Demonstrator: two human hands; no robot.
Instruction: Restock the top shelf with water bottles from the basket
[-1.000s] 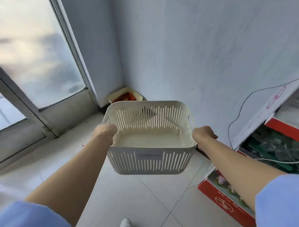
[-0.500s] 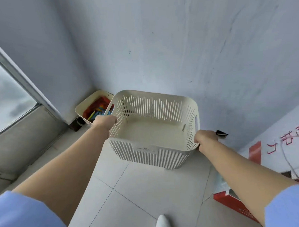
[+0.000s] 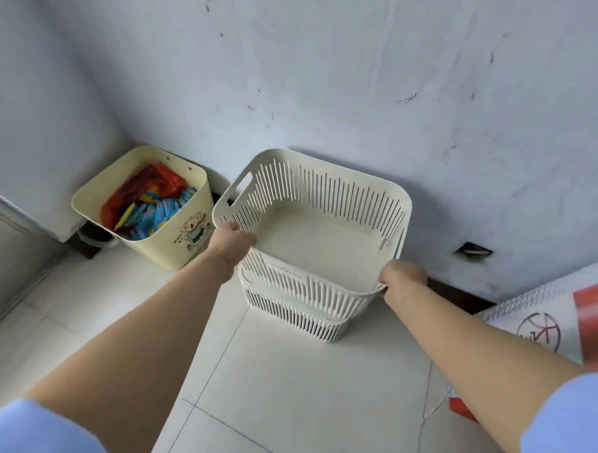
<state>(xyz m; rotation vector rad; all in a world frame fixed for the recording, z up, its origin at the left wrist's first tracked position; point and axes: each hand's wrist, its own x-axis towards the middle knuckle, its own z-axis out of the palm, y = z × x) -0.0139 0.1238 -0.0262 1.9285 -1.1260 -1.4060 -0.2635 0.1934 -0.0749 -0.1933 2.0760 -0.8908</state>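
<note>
A cream slotted plastic basket [image 3: 343,201] with nothing inside sits nested in the top of a second, matching basket [image 3: 297,320] that stands on the tiled floor against the wall. My left hand [image 3: 230,245] grips the upper basket's near-left rim. My right hand [image 3: 401,278] grips its near-right corner, fingers curled under the rim. No water bottle and no shelf are in view.
A cream bin [image 3: 173,241] with a cartoon print holds colourful packets and a red bag, in the corner to the left. A white and red carton [image 3: 553,323] lies at the right. The grey wall [image 3: 331,73] rises right behind the baskets.
The basket has come down from mid-air and towards the wall, and now sits in a second basket on the floor. My view has turned down and right; both hands keep their grip.
</note>
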